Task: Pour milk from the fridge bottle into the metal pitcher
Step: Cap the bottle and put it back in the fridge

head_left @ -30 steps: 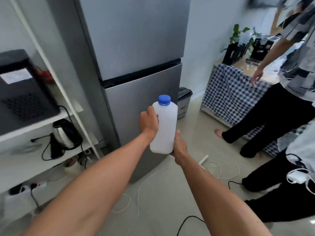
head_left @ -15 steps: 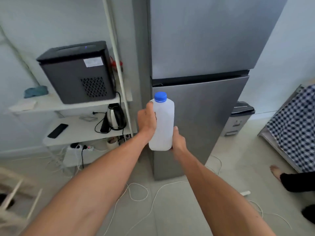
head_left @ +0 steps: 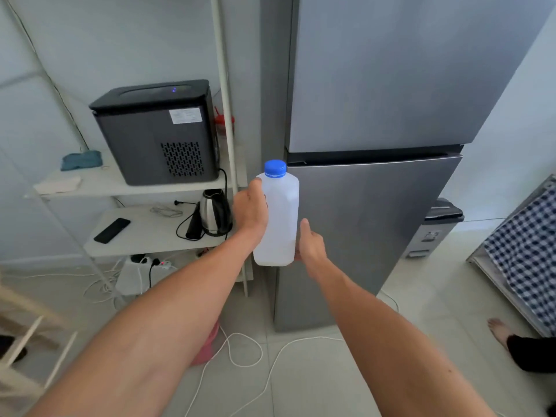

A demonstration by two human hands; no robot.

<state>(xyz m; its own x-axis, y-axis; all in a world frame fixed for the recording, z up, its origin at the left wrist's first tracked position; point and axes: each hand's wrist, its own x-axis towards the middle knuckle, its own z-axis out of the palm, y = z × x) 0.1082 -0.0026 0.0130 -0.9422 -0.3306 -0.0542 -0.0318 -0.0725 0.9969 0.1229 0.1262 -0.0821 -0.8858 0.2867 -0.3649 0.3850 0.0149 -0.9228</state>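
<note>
A white plastic milk bottle with a blue cap is held upright in front of the grey fridge, whose doors are closed. My left hand grips the bottle's upper left side. My right hand holds its lower right side near the base, thumb pointing up along the wall. The metal pitcher is not in view.
A white shelf to the left carries a black appliance, an electric kettle and a phone. Cables lie on the floor. A small bin and a checkered cloth stand at right; a person's foot shows.
The view has swung left from the room and the other people toward the shelf and fridge. Both hands keep their hold on the bottle, which stays upright.
</note>
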